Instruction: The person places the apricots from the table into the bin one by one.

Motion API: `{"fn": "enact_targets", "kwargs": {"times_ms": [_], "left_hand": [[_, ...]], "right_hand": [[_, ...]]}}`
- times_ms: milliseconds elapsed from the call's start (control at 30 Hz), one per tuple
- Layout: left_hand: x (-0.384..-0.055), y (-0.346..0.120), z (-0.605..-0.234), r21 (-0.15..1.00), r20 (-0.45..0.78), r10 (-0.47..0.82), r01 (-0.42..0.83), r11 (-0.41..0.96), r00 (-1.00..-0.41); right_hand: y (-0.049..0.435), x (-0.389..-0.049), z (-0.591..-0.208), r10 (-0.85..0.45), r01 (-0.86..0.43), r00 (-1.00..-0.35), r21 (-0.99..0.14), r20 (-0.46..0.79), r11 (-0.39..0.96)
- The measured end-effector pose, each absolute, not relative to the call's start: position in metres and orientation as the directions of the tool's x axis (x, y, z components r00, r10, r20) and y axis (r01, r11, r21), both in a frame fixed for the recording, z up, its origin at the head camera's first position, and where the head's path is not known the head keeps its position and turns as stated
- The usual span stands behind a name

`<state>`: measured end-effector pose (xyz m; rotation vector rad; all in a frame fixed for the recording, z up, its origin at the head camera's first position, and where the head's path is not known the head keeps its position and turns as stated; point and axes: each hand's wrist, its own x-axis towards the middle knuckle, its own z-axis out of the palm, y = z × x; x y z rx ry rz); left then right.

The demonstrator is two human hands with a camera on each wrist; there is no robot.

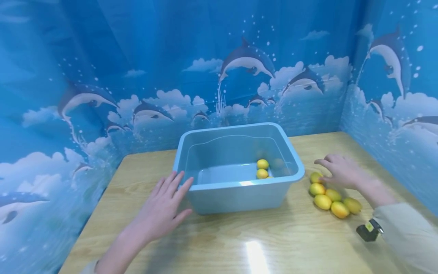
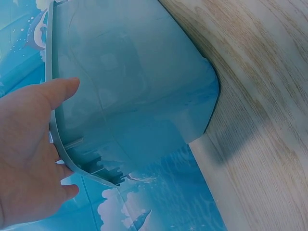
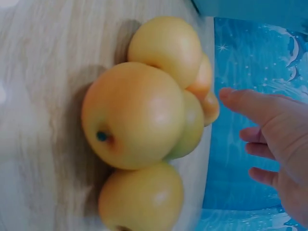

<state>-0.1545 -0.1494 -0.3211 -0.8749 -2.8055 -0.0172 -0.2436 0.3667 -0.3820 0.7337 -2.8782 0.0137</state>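
Looking down on a pale wooden table (image 1: 212,239), with clock directions taken from the blue bin (image 1: 236,199). Nearest, at eight o'clock, see a left hand (image 1: 164,207) with fingers spread and grasping nothing, by the rim's near corner; cannot tell whether touching. At four, find yellow fruits (image 1: 322,201) clustered; just beyond, towards three, a right hand (image 1: 342,172), released and holding nothing. Inside, towards three, note further fruits (image 1: 262,174). Behind, at twelve, see a blue dolphin curtain (image 1: 191,42)

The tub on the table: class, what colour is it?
The tub is light blue; the head view shows it best.
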Motion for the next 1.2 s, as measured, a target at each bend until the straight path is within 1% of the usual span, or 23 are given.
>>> {"fn": "enact_targets", "kwargs": {"times_ms": [67,200,600,833,1200], "left_hand": [[-0.154,-0.149,-0.321,-0.053,0.196,0.562,0.563,0.825,-0.804],[-0.154,-0.15,-0.321,-0.052,0.199,0.559,0.561,0.826,-0.805],[-0.153,-0.152,-0.323,-0.049,0.195,0.553,0.555,0.831,-0.81],[-0.152,-0.153,-0.325,-0.043,0.193,0.546,0.549,0.835,-0.815],[-0.153,-0.149,-0.325,-0.054,0.211,0.556,0.558,0.828,-0.804]], "right_hand": [[0.368,-0.243,-0.384,-0.472,-0.472,-0.87,0.035,0.141,0.881],[0.37,-0.244,-0.389,-0.492,-0.489,-0.86,0.052,0.135,0.87],[0.364,-0.252,-0.402,-0.436,-0.433,-0.898,0.054,0.062,0.9],[0.362,-0.258,-0.404,-0.436,-0.434,-0.897,0.042,0.068,0.9],[0.363,-0.264,-0.402,-0.424,-0.424,-0.905,0.01,0.04,0.906]]}}
